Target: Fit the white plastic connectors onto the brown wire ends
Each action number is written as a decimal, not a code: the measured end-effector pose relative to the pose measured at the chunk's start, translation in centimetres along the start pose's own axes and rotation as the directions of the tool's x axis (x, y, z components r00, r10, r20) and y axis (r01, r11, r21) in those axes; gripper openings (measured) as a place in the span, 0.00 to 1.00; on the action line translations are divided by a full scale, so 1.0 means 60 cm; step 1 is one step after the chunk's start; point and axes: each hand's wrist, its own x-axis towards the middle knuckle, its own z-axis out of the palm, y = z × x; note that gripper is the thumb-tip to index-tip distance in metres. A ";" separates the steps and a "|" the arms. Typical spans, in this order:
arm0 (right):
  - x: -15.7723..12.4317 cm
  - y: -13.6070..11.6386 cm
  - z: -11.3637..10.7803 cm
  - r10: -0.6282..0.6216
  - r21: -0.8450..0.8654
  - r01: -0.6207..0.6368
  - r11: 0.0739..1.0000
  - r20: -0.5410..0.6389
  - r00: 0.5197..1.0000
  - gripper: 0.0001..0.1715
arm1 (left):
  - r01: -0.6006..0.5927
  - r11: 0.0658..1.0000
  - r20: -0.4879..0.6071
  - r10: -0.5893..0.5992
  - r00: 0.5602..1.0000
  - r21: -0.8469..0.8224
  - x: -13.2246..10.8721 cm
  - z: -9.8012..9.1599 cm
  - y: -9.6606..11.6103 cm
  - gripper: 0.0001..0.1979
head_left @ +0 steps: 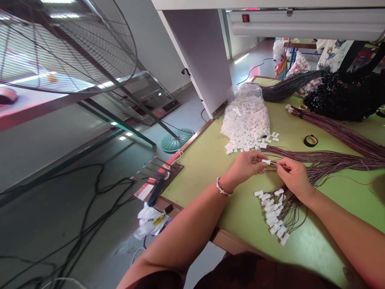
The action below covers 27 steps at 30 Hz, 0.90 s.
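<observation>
My left hand (252, 165) pinches a small white plastic connector (266, 161) between thumb and fingers. Facing it, my right hand (293, 176) is closed on a thin brown wire (275, 163) whose end meets the connector; how deep it sits inside I cannot tell. Below the hands lies a cluster of wires fitted with white connectors (272, 216). Just beyond my left hand, loose white connectors (245, 143) spill from a clear plastic bag (248, 106). A bundle of brown wires (327, 158) stretches to the right behind my right hand.
On the green tabletop (195, 180) are a roll of black tape (311, 140), another brown wire bundle (339, 126), dark wires (285, 86) and a black sequined bag (345, 94). A rack of metal prongs (156, 170) is fixed at the left edge. A large fan (69, 48) stands left.
</observation>
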 end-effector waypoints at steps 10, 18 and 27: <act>0.005 0.022 -0.002 -0.134 -0.097 0.156 0.983 0.200 0.971 0.08 | 0.056 0.990 0.135 -0.038 0.990 -0.129 0.008 0.015 -0.019 0.14; 0.006 0.021 -0.001 -0.023 -0.017 0.025 1.000 0.144 0.989 0.07 | 0.055 0.994 0.138 -0.042 0.990 -0.092 0.011 0.009 -0.021 0.11; 0.001 0.020 0.007 -0.095 -0.107 0.110 0.988 0.134 0.986 0.08 | 0.080 0.996 0.125 -0.075 0.989 -0.041 0.006 0.027 -0.023 0.09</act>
